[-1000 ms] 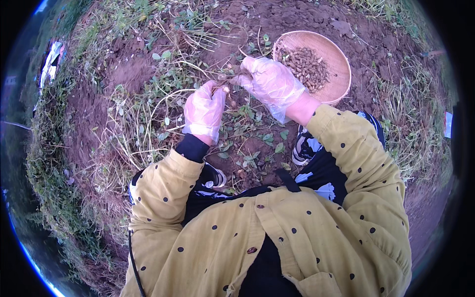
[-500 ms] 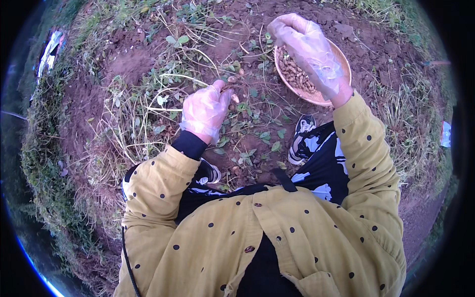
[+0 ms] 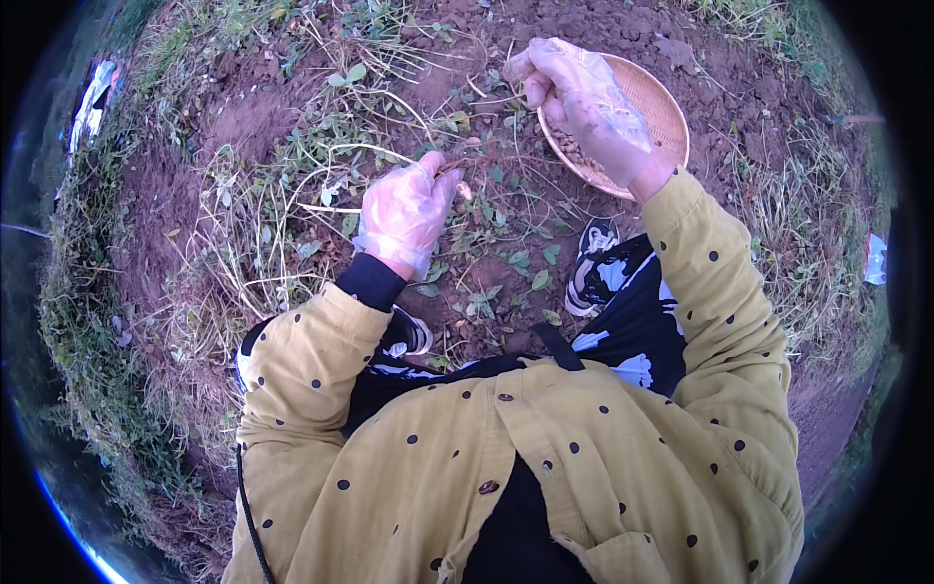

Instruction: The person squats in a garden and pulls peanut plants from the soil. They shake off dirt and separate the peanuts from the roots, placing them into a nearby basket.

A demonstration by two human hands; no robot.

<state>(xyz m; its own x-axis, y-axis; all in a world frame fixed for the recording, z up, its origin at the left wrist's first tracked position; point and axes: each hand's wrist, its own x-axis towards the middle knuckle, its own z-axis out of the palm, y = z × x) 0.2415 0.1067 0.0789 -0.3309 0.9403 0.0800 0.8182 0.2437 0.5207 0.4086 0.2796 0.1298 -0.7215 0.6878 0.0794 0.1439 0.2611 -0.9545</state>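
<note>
1. Head view: your left grip point(image 3: 401, 214) pinches peanut roots point(image 3: 451, 166), a pale pod point(image 3: 465, 192) beside it.
2. Your right grip point(image 3: 591, 100) curls over the wicker basket point(image 3: 665, 115); whether it holds anything, I can't tell.
3. Peanuts point(image 3: 574, 149) lie in the basket.

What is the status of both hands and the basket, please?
Left hand pinching plant roots, pale pod showing. Right hand over left side of basket, grip unclear. Peanuts inside partly hidden by that hand.

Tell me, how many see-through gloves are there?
2. One glove is on the left hand, which pinches plant roots near a pale pod; the other glove is on the right hand, partly in front of the round woven basket.
</note>
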